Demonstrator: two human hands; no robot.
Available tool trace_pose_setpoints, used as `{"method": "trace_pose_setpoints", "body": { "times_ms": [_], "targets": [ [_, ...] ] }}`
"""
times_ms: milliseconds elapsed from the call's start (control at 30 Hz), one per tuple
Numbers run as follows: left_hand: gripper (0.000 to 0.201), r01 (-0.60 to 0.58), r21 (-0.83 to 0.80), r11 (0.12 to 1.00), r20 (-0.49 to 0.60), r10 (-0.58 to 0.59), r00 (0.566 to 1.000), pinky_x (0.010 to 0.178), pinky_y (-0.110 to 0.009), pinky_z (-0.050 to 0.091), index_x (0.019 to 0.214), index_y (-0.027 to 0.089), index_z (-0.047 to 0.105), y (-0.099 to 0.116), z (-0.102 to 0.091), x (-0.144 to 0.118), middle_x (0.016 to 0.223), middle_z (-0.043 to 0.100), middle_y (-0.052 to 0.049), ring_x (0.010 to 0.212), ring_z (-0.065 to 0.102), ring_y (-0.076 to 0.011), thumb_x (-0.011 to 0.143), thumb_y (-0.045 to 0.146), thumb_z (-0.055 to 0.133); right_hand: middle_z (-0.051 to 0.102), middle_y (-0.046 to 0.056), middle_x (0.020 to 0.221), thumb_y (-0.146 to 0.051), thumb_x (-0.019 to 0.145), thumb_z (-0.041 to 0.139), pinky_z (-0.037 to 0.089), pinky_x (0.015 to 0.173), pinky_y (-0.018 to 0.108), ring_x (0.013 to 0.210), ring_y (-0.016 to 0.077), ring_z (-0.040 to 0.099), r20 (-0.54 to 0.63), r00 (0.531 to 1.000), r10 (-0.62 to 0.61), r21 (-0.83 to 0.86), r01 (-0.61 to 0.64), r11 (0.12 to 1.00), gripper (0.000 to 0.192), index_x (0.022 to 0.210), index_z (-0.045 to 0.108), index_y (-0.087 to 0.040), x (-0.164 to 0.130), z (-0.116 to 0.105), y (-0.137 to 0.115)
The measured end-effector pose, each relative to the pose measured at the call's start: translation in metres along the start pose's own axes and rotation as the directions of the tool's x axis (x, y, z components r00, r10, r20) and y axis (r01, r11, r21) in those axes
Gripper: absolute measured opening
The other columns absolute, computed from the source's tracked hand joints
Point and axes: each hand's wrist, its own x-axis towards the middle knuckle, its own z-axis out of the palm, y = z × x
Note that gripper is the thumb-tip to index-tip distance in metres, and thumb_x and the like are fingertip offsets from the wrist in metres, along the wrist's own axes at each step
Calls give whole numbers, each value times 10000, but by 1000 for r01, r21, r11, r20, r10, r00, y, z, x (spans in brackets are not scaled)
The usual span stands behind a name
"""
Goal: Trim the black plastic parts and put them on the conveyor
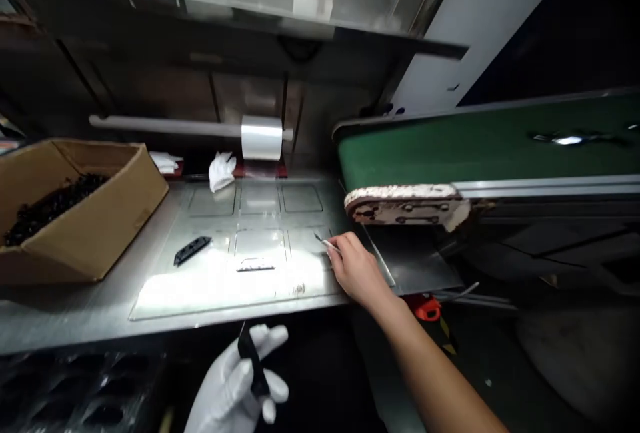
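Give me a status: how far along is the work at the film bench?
Done: one black part lies on the clear template sheet. In hand: the gloved left hand grips a black strip part; the bare right hand holds tweezers at the sheet's edge. Left: the cardboard box has many black parts, and most outlined cells look unfilled.

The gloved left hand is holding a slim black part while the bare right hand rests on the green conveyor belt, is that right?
Not quite. In the head view the right hand rests on the metal table, holding a thin tool, not on the green conveyor belt. The gloved left hand does hold a black part.
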Motion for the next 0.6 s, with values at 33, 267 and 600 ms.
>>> {"method": "trace_pose_setpoints", "body": {
  "times_ms": [33,267,600],
  "targets": [
    [406,-39,15,999,29,39,999,498,-240,495,1192,221,769,1,2,0,1348,726,-199,609,690,-152,855,439,831,673,134,1157,-253,1090,465,542,905,371,1016,244,677,45,999,-17,50,15,999,241,1182,661,-148,-13,-2,-8],
    [354,-92,-48,995,141,98,985,503,-175,490,1257,254,760,-18,-8,4,1471,653,-183,522,641,-53,1007,469,632,732,-3,1056,-286,1113,513,517,845,234,947,128,684,362,873,-326,633,27,774,302,1377,658,-291,-99,-2,-49],
    [448,-40,68,997,267,20,963,449,-196,453,1329,262,721,-26,-1,-2,1540,588,-200,460,612,-41,1010,552,598,746,4,1026,-221,1085,528,509,767,254,871,129,686,326,921,-212,698,-83,711,187,1160,699,-210,-118,21,-70]
  ]
}}
